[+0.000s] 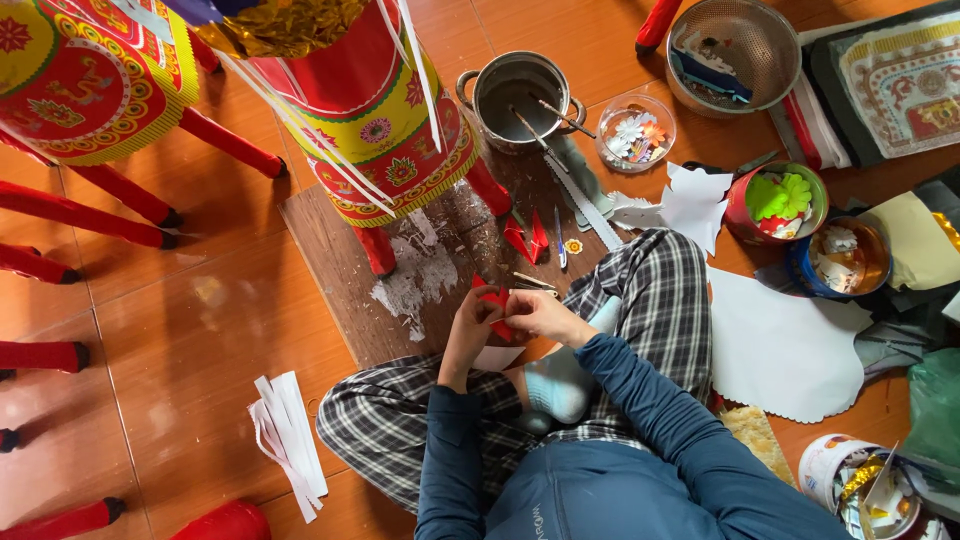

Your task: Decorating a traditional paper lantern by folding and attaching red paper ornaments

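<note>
We sit cross-legged on the floor [200, 330], knees in checked cloth, so the work stays in our lap within easy reach. Our left hand [470, 325] and right hand [535, 312] meet just above the knees, fingers of both pinched on a small red paper piece [497, 308]; it is thin, folded and sharp-edged, held up between the hands, clear of the board below. To the near left a sheaf of white paper strips [287, 440] lies on the smooth orange tiles, well apart from us. On the right a large white sheet [780, 350] with a scalloped edge spreads beside our leg.

Just beyond the hands a dark wooden board [340, 300] serves as work surface, crusted with white glue and paper scraps; another folded red piece [527, 240] and a thin stick lie on it. A red and yellow paper drum [385, 150] on red legs stands on the board's far left part, patterned and ribbed, white strips hanging down it.

Farther off, a steel pot [515, 95] holds sticks, probably for glue. Right of it sit a glass bowl [635, 130] of paper flowers, a tin [775, 200] with green cut-outs, and a mesh colander [735, 45].
</note>
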